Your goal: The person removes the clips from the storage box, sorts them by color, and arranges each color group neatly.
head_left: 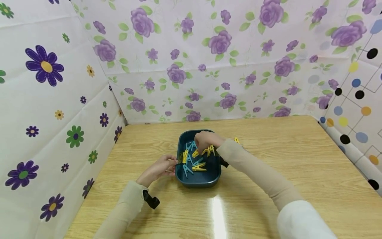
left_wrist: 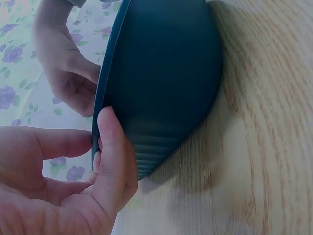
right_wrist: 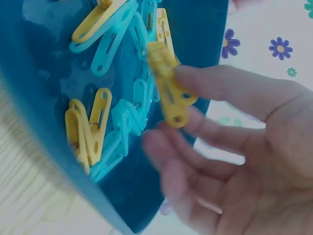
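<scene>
A dark teal plastic tub [head_left: 198, 184] stands on the table with yellow and blue clothespins inside. My left hand [head_left: 162, 167] pinches the tub's left rim between thumb and fingers, as the left wrist view shows up close. Over the tub, my right hand [right_wrist: 244, 132] pinches a yellow clothespin [right_wrist: 168, 90], blurred in the right wrist view. Below it lie several blue clothespins [right_wrist: 124, 117] and more yellow clothespins [right_wrist: 93, 129]. Near the front of the tub is another yellow clothespin [head_left: 199, 167]. My right hand and forearm hide part of the tub's far right side in the head view.
Past the tub's right side, a yellow clothespin [head_left: 237, 140] shows partly behind the right forearm. The wooden table [head_left: 286, 149] extends to both sides. Patterned cloth walls [head_left: 191, 83] rise behind the table and along its left and right sides.
</scene>
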The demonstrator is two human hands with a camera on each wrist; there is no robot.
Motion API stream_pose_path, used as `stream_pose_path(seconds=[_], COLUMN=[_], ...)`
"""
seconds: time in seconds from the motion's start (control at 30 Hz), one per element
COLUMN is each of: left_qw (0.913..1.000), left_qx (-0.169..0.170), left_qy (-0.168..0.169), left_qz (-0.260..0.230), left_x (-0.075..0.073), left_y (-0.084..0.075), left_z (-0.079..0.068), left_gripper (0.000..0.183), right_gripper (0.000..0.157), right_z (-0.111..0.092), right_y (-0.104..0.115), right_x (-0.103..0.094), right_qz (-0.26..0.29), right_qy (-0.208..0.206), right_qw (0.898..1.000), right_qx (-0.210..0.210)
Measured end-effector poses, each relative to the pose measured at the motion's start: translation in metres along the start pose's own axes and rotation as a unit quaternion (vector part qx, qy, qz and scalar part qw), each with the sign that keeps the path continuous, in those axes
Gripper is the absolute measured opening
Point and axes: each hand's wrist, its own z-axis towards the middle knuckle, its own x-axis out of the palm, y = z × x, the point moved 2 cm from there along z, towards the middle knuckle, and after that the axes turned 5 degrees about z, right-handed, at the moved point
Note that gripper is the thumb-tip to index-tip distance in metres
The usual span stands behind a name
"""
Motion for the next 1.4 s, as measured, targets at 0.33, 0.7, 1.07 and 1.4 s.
stream_pose_path(seconds=[0.33, 0.7, 1.07, 1.4], left_qw=[1.0000, 0.9999, 0.9998, 0.9998], left_qx=[0.004, 0.005, 0.008, 0.011], left_qy=[0.005, 0.011, 0.013, 0.018], left_qz=[-0.002, -0.006, -0.008, -0.007], left_x=[0.000, 0.000, 0.001, 0.000], left_y=[-0.002, -0.002, -0.004, -0.003], left_z=[-0.003, -0.004, -0.004, -0.004], left_gripper=[0.022, 0.017, 0.023, 0.021], right_gripper=[0.021, 0.023, 0.023, 0.019], right_z=[-0.013, -0.034, -0.049, -0.055], right_y=[-0.017, -0.035, -0.056, -0.075], right_x=[0.006, 0.015, 0.032, 0.038], right_qz=[0.055, 0.140, 0.177, 0.212], right_qy=[-0.145, -0.237, -0.333, -0.408], right_qw=[0.983, 0.954, 0.916, 0.875], right_qx=[-0.098, -0.122, -0.136, -0.151])
